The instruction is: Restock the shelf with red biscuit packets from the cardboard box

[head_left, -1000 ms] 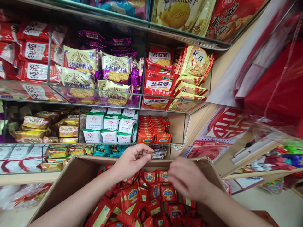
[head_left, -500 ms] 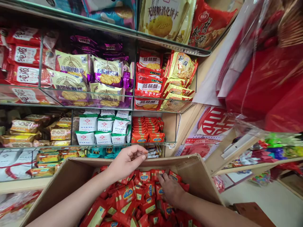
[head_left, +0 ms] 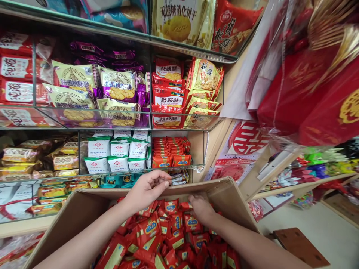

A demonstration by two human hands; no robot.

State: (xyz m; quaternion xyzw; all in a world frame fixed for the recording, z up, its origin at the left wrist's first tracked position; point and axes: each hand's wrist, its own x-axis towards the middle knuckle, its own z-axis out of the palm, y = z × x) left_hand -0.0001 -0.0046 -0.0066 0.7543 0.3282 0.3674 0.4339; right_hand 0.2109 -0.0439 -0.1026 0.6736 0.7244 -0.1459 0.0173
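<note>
My left hand [head_left: 151, 187] hovers over the far rim of a cardboard box [head_left: 119, 192], close to the lower shelf. Its fingers are curled and the thumb lies against them; anything inside them is hidden. Inside the box, near the far right, my right hand [head_left: 202, 210] bends its fingers down onto a small red snack packet [head_left: 185, 206], gripping its right end. Loose red snack packets [head_left: 148, 228] with blue labels fill the box in a jumble. Matching red packets [head_left: 171, 152] stand in stacked rows on the shelf just beyond.
White-and-green packets [head_left: 119, 149] sit left of the red stacks. A glass shelf edge [head_left: 174, 115] fronts the biscuits above. Red bagged goods [head_left: 303, 86] hang at the right. A brown board [head_left: 300, 246] lies low on the right.
My right hand has shifted slightly up and toward the far wall of the box, its fingers now more curled. My left hand stays near the rim. The view has turned slightly right.
</note>
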